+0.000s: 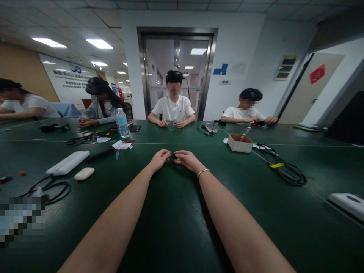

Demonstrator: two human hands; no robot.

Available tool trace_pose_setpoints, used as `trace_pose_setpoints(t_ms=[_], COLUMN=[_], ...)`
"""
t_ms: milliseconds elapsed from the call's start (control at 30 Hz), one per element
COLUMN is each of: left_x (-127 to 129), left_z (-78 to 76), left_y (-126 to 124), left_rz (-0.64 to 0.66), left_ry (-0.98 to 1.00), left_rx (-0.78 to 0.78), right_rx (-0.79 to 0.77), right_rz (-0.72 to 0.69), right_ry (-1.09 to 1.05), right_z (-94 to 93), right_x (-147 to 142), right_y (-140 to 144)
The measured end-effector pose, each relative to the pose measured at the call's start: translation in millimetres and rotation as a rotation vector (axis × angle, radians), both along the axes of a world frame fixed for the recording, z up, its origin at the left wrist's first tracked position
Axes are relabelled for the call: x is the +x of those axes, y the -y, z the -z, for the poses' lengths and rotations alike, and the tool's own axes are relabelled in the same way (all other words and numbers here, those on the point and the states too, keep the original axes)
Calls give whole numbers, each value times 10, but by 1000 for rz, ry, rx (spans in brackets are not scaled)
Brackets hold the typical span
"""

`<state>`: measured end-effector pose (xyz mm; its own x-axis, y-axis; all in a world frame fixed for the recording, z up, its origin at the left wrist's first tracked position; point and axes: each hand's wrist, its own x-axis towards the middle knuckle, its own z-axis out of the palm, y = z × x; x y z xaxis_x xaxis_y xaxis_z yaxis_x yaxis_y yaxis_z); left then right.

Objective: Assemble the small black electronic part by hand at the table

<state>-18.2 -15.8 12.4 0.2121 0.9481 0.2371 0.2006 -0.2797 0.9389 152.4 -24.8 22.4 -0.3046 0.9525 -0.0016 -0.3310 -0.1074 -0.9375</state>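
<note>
Both my arms reach forward over the green table [170, 197]. Between my fingertips is a small dark object [173, 156], too small in the picture for me to tell its kind. My left hand [159, 160] pinches its left end with closed fingers. On the other end, my right hand [186, 160] has its thumb and fingers closed; a silver bangle [203, 173] circles that wrist. The fingers cover most of the object, and it is held close to the tabletop.
Left of my arms lie a white power bank [68, 163], a white rounded case [84, 173] and black cables [58, 191]. A water bottle [122, 123] stands farther back. To the right are a small open box [240, 144] and coiled cable [290, 170]. Several people sit opposite.
</note>
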Motion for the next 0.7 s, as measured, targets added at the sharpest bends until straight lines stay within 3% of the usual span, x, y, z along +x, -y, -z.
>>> trace_pose_setpoints(t_ms=[567, 700], left_x=[15, -5], left_z=[-84, -70], left_y=[92, 90], left_rz=[-44, -31], left_ry=[3, 15], left_rx=[-44, 51], right_rx=[9, 6], right_rz=[-4, 4], right_ry=[12, 24], right_z=[2, -14], right_x=[5, 0], right_y=[0, 13])
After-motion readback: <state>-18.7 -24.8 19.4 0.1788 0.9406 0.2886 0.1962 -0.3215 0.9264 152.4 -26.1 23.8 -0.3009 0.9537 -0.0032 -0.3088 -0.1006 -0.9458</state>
